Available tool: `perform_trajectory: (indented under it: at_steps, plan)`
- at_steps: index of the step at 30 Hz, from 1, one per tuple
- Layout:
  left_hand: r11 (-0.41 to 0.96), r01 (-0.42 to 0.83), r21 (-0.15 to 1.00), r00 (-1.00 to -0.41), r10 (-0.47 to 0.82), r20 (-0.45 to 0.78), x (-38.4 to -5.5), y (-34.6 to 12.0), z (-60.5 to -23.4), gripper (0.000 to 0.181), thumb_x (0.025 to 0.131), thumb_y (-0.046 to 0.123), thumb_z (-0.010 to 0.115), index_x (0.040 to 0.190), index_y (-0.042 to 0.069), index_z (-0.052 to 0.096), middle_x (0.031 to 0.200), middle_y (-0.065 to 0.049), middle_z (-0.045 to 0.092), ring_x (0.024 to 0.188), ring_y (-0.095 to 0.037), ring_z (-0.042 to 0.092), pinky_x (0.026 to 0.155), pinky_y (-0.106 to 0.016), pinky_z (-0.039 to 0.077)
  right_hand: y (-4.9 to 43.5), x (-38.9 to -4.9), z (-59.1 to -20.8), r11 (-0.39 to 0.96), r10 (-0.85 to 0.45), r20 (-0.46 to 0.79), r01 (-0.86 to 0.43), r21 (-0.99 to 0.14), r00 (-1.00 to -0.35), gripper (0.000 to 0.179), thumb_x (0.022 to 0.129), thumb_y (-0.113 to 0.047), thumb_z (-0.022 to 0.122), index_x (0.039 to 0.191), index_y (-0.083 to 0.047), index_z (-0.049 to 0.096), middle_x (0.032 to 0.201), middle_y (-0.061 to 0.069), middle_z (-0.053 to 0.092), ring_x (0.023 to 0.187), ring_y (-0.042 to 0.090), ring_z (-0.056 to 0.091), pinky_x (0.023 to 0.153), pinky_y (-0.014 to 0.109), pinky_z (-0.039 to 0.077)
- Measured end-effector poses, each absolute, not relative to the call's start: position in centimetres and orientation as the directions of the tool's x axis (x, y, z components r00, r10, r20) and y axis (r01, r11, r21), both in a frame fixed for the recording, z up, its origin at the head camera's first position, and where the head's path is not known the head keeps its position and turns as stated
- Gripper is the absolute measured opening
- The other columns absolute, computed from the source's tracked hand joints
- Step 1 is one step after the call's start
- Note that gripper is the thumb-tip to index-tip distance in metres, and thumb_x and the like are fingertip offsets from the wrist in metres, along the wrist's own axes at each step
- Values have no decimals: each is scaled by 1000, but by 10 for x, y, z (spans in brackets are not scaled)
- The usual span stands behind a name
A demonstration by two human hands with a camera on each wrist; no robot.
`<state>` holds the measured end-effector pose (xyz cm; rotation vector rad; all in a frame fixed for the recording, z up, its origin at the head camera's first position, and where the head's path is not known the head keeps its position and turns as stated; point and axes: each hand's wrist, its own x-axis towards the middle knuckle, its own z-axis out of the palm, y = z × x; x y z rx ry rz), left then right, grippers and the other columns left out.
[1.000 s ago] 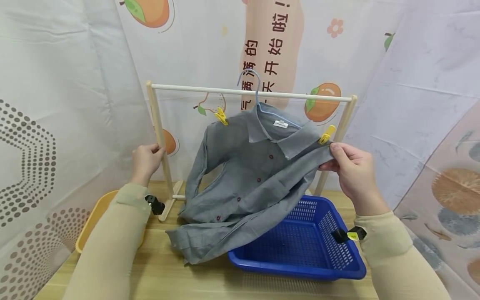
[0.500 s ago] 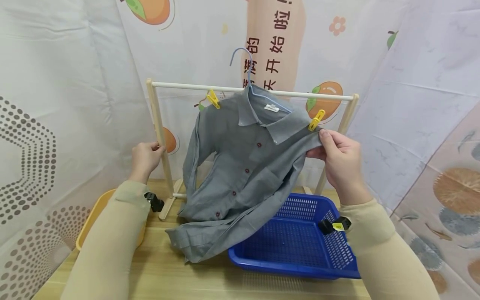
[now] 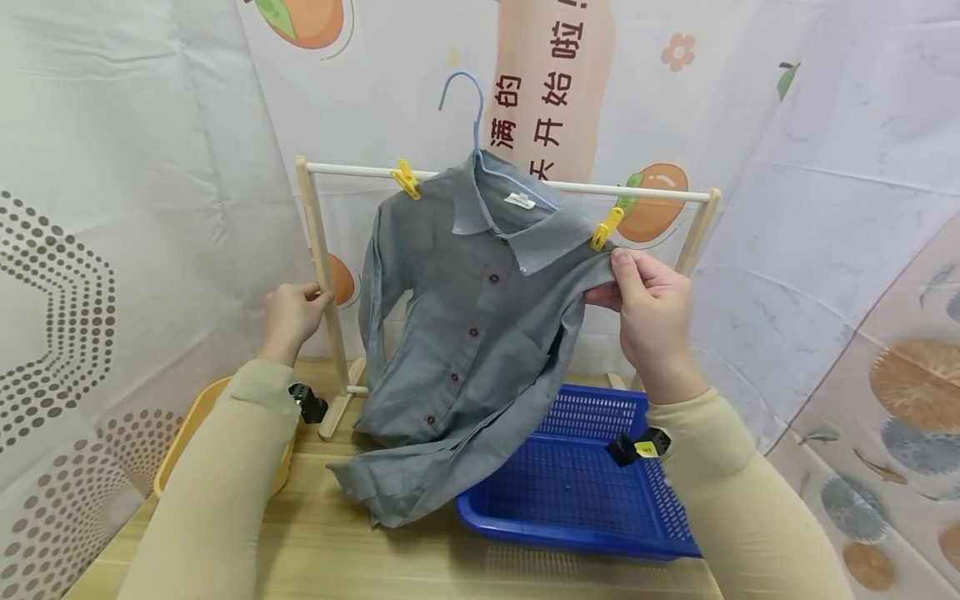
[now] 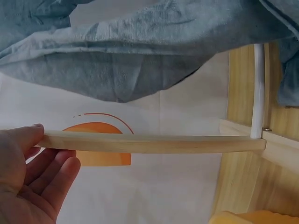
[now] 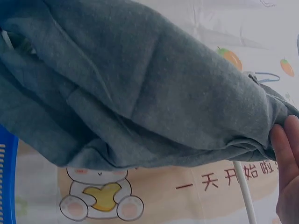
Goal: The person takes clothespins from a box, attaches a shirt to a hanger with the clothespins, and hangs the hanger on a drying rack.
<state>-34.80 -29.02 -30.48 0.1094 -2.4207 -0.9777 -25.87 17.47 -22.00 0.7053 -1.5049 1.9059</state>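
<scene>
A grey button-up shirt (image 3: 450, 308) hangs on a light blue hanger (image 3: 478, 108), whose hook stands above the rack's white bar (image 3: 622, 190). Yellow clothespins grip both shoulders, one on the left (image 3: 406, 180) and one on the right (image 3: 607, 229). My right hand (image 3: 651, 317) pinches the shirt's shoulder just below the right clothespin; fabric fills most of the right wrist view. My left hand (image 3: 291, 321) pinches the rack's left wooden post (image 4: 154, 143) between thumb and fingers. The shirt's lower sleeve trails on the table beside the basket.
A blue perforated basket (image 3: 577, 492) sits on the wooden table (image 3: 360, 558) behind and right of the shirt's hem. A yellow basket (image 3: 202, 417) stands at the left, partly behind my left forearm. A printed curtain (image 3: 405, 75) closes off the back.
My right hand has moved left and up with the shirt and hanger. The hook has risen and shifted left, well above the bar. My left hand has stayed on the post.
</scene>
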Motion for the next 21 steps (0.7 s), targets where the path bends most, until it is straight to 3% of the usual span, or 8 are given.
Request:
perform_trajectory:
  at_steps: [8, 16, 21]
  plan:
    - [750, 131, 649, -855, -246, 457, -347, -290, -304, 31, 103, 26, 62, 117, 1, 76, 113, -20, 72, 119, -48, 55, 94, -56, 47, 156, -260, -228, -136, 112, 733, -741, -657, -671, 30, 102, -16, 64, 104, 13, 72, 80, 13, 71, 57, 18, 69, 63, 38, 61]
    - [755, 150, 639, -849, -233, 474, -347, -292, -305, 30, 103, 24, 62, 114, 1, 77, 111, -20, 73, 114, -45, 60, 87, -55, 51, 143, -262, -240, -70, 69, 735, -738, -671, -675, 32, 104, -21, 63, 103, 8, 73, 81, 14, 70, 62, 19, 71, 66, 38, 61]
    - [753, 147, 641, -853, -232, 468, -347, -292, -305, 30, 103, 24, 63, 115, 1, 76, 113, -20, 72, 117, -46, 59, 90, -56, 50, 136, -264, -249, -55, 56, 733, -735, -676, -678, 32, 104, -22, 62, 102, 8, 73, 83, 16, 70, 64, 20, 71, 68, 38, 61]
